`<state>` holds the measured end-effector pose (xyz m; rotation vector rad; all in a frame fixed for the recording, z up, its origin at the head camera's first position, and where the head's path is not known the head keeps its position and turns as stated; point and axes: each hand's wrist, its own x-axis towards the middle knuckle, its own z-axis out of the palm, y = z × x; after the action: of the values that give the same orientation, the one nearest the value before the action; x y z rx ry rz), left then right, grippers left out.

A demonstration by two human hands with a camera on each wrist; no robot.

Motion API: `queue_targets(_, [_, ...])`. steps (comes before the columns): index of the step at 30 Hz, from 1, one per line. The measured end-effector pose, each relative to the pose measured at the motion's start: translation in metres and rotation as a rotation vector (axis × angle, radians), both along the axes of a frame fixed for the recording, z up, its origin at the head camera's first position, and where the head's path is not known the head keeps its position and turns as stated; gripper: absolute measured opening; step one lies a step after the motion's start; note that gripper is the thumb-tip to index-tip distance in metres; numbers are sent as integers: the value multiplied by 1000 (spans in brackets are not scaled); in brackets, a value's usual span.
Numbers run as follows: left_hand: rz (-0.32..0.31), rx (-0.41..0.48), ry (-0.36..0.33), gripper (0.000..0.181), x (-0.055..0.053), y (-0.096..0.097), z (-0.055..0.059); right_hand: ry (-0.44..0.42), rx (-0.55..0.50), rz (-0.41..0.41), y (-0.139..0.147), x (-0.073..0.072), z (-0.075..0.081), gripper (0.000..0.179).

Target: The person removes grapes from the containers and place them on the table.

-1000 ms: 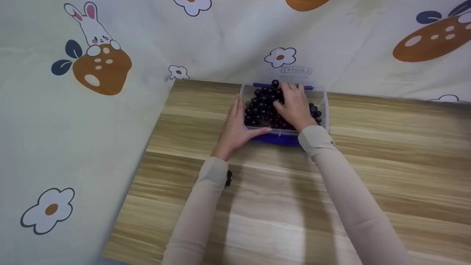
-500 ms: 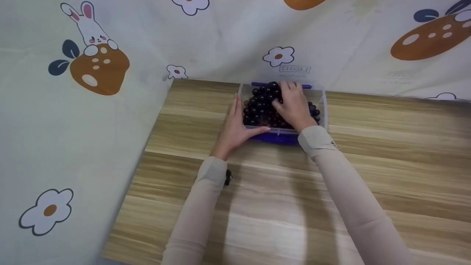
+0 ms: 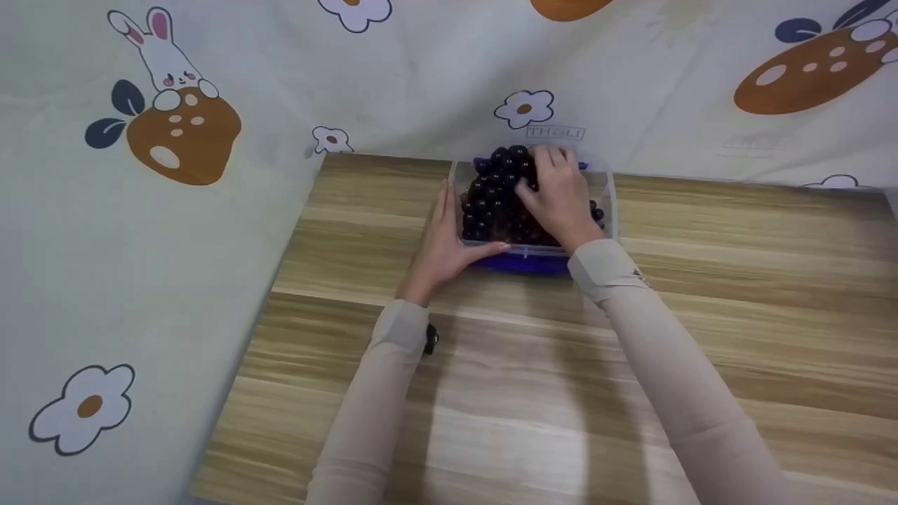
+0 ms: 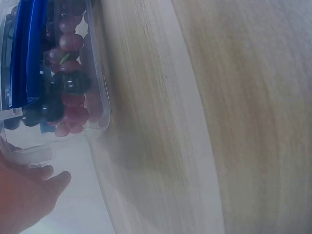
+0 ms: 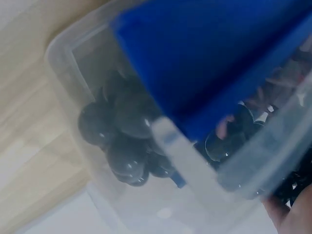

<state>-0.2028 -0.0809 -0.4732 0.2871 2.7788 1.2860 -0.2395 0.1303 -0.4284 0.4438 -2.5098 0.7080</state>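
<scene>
Dark, nearly black grapes fill much of a clear plastic container with blue clips. My right hand grips a bunch of them at the container's middle, with the thumb on its near left side. Part of this bunch stands above the far rim. My left hand rests against the container's left front corner. Its fingers lie straight along the left wall and the thumb stretches along the front rim. In the left wrist view, reddish grapes show through the wall. The right fingertips are hidden behind grapes.
The container stands on a wood-grain table, close to its back edge. Behind and to the left hangs a pale cloth printed with flowers and rabbits. A blue clip hangs down at the container's front.
My right hand and the bunch have risen slightly, and the grapes now reach higher over the far rim. My left hand keeps its place on the container. The head view has shifted a little.
</scene>
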Motion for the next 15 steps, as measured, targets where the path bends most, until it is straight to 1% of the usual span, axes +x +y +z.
queue_targets(6, [8, -2, -18, 147, 1, 0, 0, 0, -21, -15, 2, 4, 11, 35])
queue_targets(13, [8, -8, -4, 146, 2, 0, 1, 22, -86, -31, 8, 5, 25, 35])
queue_targets(15, [5, 0, -10, 145, 1, 0, 0, 29, -103, -37, 11, 6, 30, 34])
